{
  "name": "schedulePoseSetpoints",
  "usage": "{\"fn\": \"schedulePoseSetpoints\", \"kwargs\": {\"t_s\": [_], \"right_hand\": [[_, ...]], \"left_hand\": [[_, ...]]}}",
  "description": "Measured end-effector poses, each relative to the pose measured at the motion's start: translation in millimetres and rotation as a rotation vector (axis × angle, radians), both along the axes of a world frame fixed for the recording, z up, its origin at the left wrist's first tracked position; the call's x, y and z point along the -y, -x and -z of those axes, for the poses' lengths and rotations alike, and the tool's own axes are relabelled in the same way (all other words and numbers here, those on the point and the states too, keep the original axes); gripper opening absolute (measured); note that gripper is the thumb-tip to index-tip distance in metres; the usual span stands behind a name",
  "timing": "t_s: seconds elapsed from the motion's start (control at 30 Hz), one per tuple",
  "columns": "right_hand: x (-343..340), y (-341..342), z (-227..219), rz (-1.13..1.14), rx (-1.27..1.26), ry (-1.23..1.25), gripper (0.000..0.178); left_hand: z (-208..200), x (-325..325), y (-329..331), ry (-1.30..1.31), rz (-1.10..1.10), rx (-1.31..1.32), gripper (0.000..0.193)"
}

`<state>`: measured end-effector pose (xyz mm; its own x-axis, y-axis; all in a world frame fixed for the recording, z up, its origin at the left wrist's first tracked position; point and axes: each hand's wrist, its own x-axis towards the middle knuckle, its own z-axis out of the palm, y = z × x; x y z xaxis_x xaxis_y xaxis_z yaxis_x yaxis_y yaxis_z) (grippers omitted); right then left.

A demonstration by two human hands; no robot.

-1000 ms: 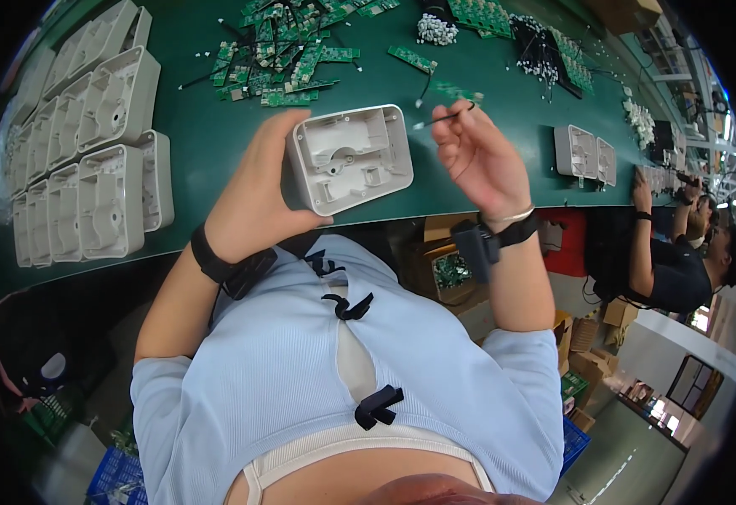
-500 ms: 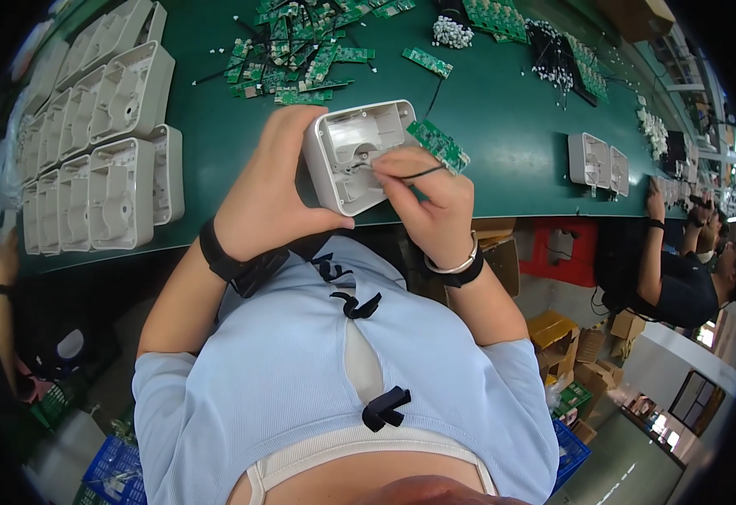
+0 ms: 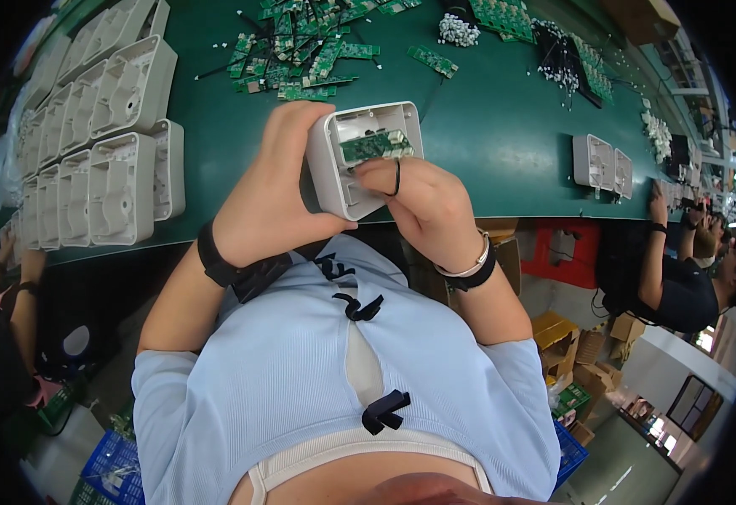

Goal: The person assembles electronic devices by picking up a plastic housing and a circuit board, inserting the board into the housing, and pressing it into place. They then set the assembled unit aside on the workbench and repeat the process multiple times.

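My left hand point(image 3: 271, 189) grips a white plastic housing point(image 3: 328, 172) by its left side, thumb at the near corner and fingers along the far one. The housing tilts with its open, compartmented side facing up. A small green circuit board point(image 3: 376, 146) lies across its opening, white connectors at its right end. A thin black wire point(image 3: 397, 177) loops from the board over my right fingers. My right hand point(image 3: 423, 195) is closed in a pinch inside the housing, just below the board; the fingertips are on the wire, whose end is hidden.
Stacked white housings point(image 3: 120, 189) stand at the left of the green table point(image 3: 503, 151). A heap of circuit boards point(image 3: 301, 59) lies at the back, with a single board point(image 3: 433, 61) beside it. White connectors point(image 3: 458, 30) sit farther right. Another housing point(image 3: 592, 160) and co-workers are at the right.
The circuit board has swung from right of the housing to over its opening. My right hand has turned, with the wire looped over its fingers. My left hand still holds the housing.
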<state>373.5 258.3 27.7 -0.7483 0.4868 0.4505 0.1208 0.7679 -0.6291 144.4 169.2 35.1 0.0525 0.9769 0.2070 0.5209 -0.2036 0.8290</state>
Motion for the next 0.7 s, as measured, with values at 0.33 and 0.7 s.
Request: {"fn": "schedulePoseSetpoints", "kwargs": {"t_s": [0.33, 0.7], "right_hand": [[15, 23, 4, 0.251, -0.087, 0.051, 0.016], [15, 21, -2, 0.284, 0.002, -0.020, 0.018]], "left_hand": [[6, -2, 1, 0.088, 0.007, 0.178, 0.106], [4, -3, 3, 0.089, 0.043, 0.168, 0.106]]}}
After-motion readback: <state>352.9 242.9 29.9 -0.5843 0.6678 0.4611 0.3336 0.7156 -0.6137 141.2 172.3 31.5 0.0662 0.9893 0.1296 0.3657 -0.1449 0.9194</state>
